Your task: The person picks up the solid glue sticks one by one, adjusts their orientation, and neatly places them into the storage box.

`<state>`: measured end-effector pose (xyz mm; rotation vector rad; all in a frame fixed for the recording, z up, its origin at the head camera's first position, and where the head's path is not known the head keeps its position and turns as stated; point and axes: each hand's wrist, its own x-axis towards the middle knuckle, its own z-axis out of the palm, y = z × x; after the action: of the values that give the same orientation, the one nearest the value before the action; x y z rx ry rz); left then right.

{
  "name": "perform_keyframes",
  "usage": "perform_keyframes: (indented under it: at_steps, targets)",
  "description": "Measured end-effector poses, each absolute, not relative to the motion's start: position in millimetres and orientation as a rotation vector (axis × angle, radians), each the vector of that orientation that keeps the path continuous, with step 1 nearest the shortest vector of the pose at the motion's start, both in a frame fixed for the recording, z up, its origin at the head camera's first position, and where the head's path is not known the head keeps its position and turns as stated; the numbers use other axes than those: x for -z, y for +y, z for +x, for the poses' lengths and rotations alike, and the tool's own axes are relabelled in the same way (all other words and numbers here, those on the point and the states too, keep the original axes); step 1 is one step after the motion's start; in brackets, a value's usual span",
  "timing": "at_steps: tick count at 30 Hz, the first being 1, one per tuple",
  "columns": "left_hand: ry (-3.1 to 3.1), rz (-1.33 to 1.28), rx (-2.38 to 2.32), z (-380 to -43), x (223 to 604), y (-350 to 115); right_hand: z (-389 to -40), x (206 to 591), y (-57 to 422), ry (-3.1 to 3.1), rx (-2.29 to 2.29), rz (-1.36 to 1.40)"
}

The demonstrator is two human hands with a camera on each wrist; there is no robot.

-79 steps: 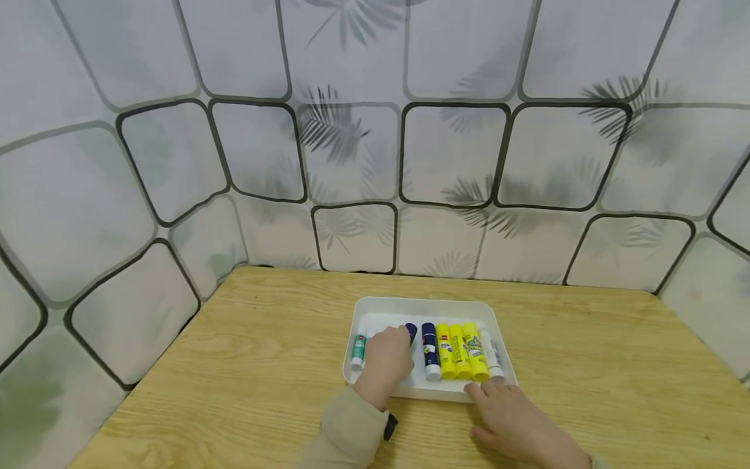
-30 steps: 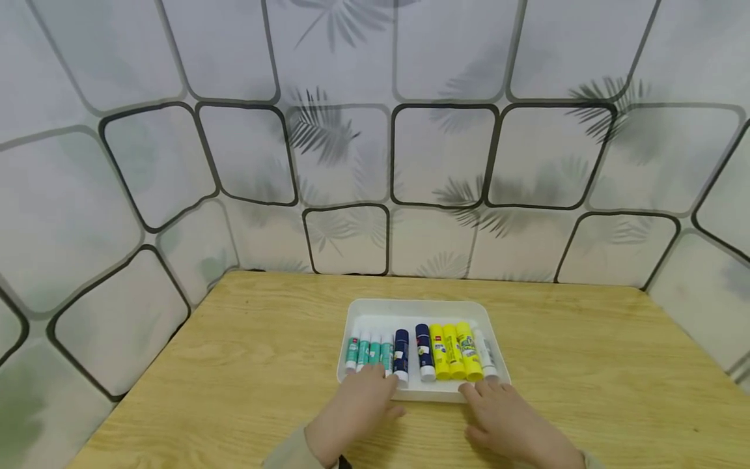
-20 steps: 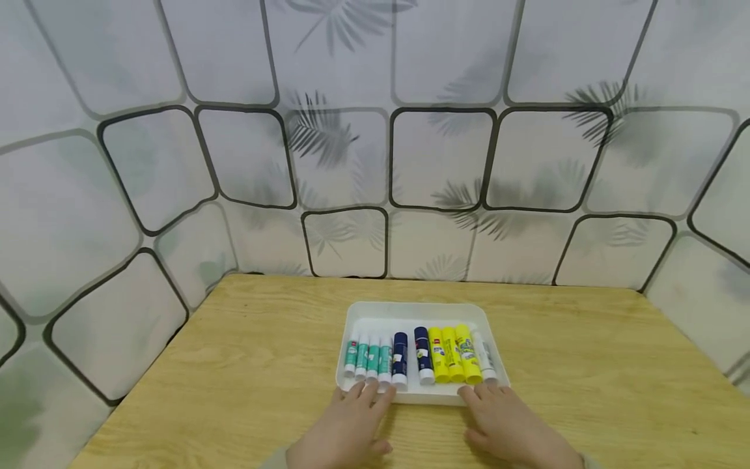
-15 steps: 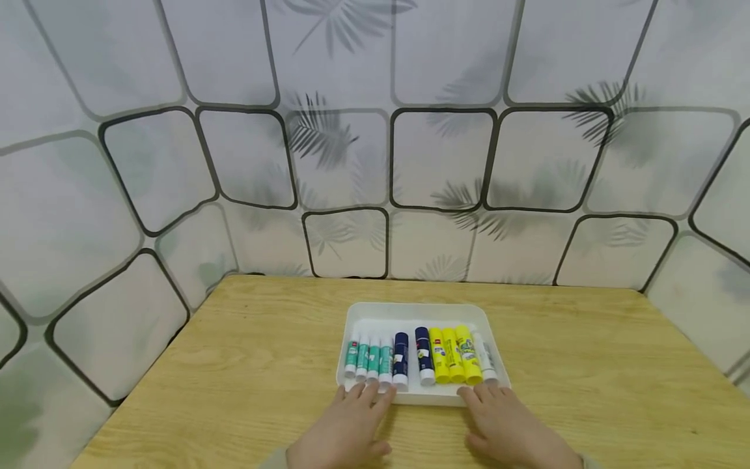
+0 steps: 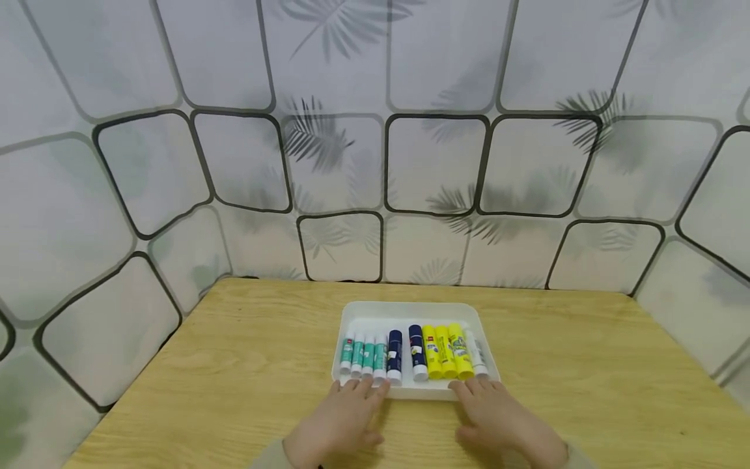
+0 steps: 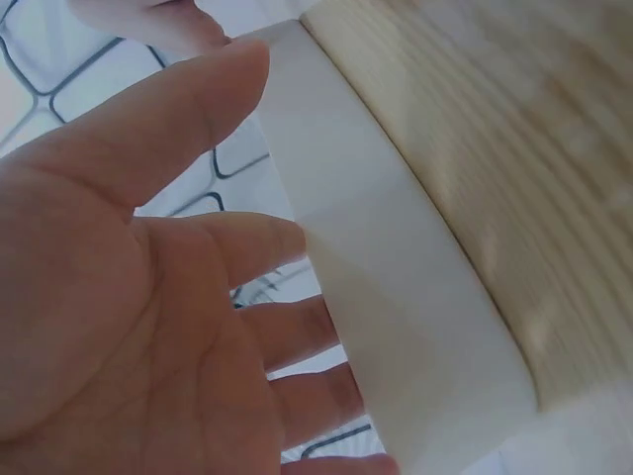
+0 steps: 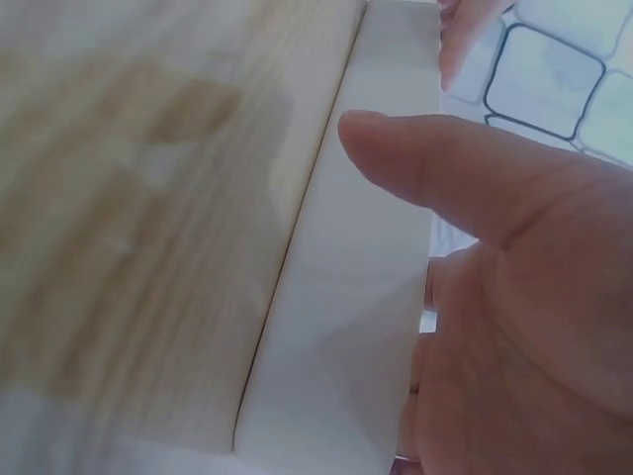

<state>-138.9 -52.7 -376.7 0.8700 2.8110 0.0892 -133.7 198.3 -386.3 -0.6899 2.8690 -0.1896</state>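
A white tray (image 5: 410,311) lies on the wooden table, holding a row of glue sticks. On its left are several small green-and-white glue sticks (image 5: 368,355) and a dark blue one (image 5: 395,355). After a narrow gap come another dark blue glue stick (image 5: 416,348), yellow ones (image 5: 445,352) and a white one (image 5: 476,355). My left hand (image 5: 346,417) rests its fingertips on the near rim, thumb apart below. My right hand (image 5: 492,413) touches the same rim further right, fingers reaching over it. Both wrist views show the tray's outer wall (image 6: 366,247) beside fairly straight fingers.
The wooden table (image 5: 263,339) extends around the tray on all sides. Behind it and to both sides hangs a patterned cloth (image 5: 433,163) with dark outlines and leaf prints.
Earlier my left hand was among the glue sticks at a dark blue one, then withdrew to the near rim. The right hand stays at the rim. Lately the tray sits slightly farther away.
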Motion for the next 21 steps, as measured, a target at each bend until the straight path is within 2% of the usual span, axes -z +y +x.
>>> perform_keyframes:
  at_steps: [17, 21]
  targets:
    - [2.796, 0.868, -0.165, -152.9, 368.2, -52.2, -147.5, 381.9, 200.0, 2.880, 0.254, -0.686]
    - [2.863, 0.924, -0.212, -154.7, 361.2, -53.0, -145.7, 369.7, 200.9, 3.012, 0.367, -0.784]
